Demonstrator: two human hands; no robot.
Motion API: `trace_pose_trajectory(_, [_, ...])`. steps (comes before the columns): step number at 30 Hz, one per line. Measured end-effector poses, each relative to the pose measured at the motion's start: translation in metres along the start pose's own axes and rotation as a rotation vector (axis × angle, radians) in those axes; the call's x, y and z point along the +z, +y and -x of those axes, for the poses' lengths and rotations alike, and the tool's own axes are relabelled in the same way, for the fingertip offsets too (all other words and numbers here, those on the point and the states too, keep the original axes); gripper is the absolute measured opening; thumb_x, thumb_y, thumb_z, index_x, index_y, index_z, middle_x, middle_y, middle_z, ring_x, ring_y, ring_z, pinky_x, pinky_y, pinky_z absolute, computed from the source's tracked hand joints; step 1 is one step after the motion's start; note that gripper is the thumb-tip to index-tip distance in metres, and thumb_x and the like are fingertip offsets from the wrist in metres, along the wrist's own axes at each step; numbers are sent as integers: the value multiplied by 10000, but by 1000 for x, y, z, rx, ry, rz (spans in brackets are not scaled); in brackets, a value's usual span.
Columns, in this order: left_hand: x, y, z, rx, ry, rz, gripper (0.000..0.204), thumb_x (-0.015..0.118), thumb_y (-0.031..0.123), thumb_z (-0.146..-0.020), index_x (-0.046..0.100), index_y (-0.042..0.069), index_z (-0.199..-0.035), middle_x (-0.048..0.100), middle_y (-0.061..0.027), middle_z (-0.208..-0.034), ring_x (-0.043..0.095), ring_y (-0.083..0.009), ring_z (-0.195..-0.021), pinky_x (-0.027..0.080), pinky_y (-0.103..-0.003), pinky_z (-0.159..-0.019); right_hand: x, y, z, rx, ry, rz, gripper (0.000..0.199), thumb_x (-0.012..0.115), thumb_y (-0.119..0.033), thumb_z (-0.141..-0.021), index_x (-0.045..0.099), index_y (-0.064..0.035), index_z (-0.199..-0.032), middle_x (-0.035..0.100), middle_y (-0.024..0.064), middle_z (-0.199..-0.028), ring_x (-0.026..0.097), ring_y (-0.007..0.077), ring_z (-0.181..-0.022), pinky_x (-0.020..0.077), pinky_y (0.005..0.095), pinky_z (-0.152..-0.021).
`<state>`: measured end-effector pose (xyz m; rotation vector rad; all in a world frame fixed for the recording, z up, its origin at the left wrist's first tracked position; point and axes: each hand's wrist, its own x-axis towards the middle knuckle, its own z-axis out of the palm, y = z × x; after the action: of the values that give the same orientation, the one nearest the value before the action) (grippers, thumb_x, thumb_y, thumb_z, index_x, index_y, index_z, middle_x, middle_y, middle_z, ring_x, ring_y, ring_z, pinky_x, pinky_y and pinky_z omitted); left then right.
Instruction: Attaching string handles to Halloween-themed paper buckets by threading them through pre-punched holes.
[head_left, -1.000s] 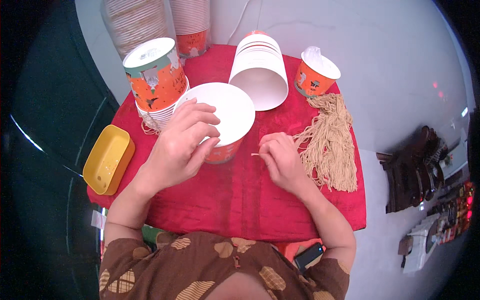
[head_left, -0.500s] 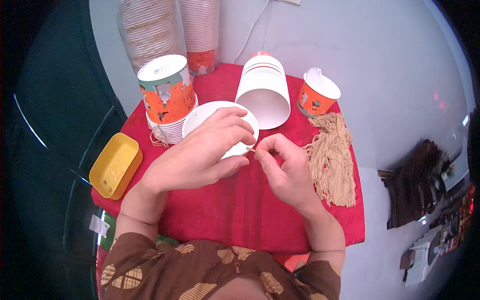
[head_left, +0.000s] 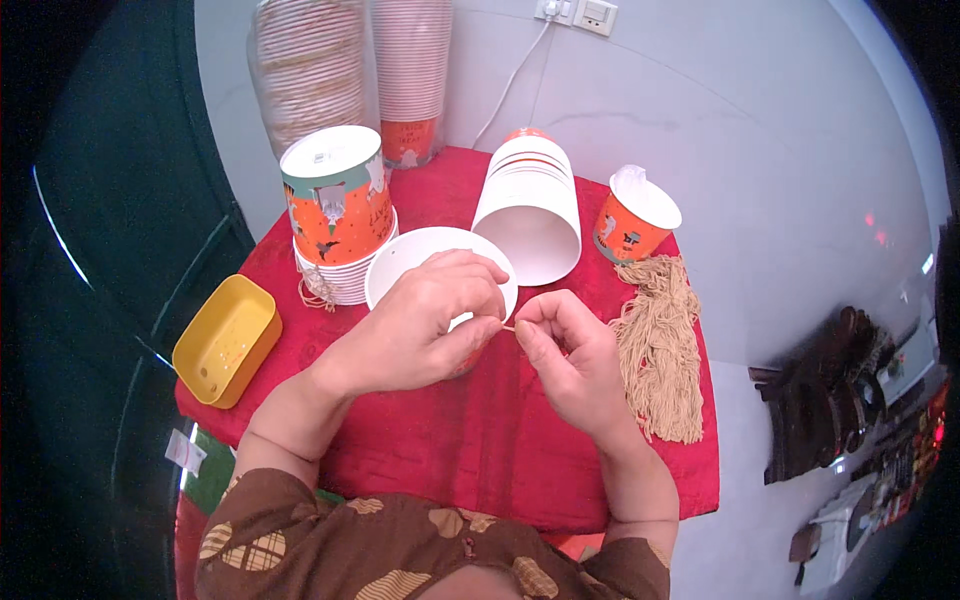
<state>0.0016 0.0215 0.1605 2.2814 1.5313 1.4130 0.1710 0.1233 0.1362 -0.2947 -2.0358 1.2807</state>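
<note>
Right below your hands lies the red cloth-covered table [head_left: 420, 450]; beyond your right hand [head_left: 572, 362] lies a tipped stack of white paper cups [head_left: 530, 210], and just to its right a bundle of tan strings [head_left: 662, 345]; your left hand [head_left: 425, 325] curls over the round white paper lid [head_left: 410, 265], fingers pressed on its rim; your right hand's fingers pinch a thin tan string end [head_left: 508, 328] between both hands.

Red cloth [head_left: 420, 455] on the table; orange cup [head_left: 338, 200] with teal band and white figures; white lid [head_left: 410, 265]; yellow tray [head_left: 225, 340]; tan strings [head_left: 662, 350]; brown patterned sleeve [head_left: 290, 535].
</note>
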Motion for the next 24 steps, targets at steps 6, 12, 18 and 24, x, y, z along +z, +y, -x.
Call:
trace_pose_trajectory(6, [0, -3, 1, 3, 44, 34, 45, 600, 11, -752, 588, -10, -715, 619, -136, -752, 633, -317, -897, 465, -437, -873, 2, -7, 5, -40, -3, 143, 67, 634, -42, -883, 581, -9, -860, 469, -37, -548, 408, 8, -504, 326, 220, -450])
trace_pose_trajectory(12, [0, -4, 4, 3, 85, 8, 121, 604, 63, -794, 614, -23, -708, 631, -138, -699, 637, -296, -711, 487, -424, -819, 5, -9, 9, -20, 21, 120, 60, 633, -32, -887, 589, -17, -849, 440, -99, -618, 350, -16, -541, 270, 187, -473])
trace_pose_trajectory(18, [-9, 5, 7, -149, -194, -441, 387, 757, 354, -734, 640, -14, -765, 647, -194, -717, 651, -346, -728, 497, -434, -694, -4, -6, 7, -15, 84, 48, 77, 625, -37, -888, 590, -3, -829, 443, -71, -543, 364, -8, -497, 280, 209, -437])
trace_pose_trajectory(24, [2, -4, 7, -220, -420, -593, 236, 709, 205, -752, 606, -8, -732, 640, -198, -683, 655, -364, -705, 505, -439, -640, -11, -11, 8, -32, 157, 104, 81, 627, -37, -888, 590, -5, -824, 452, -73, -569, 367, -6, -505, 285, 202, -441])
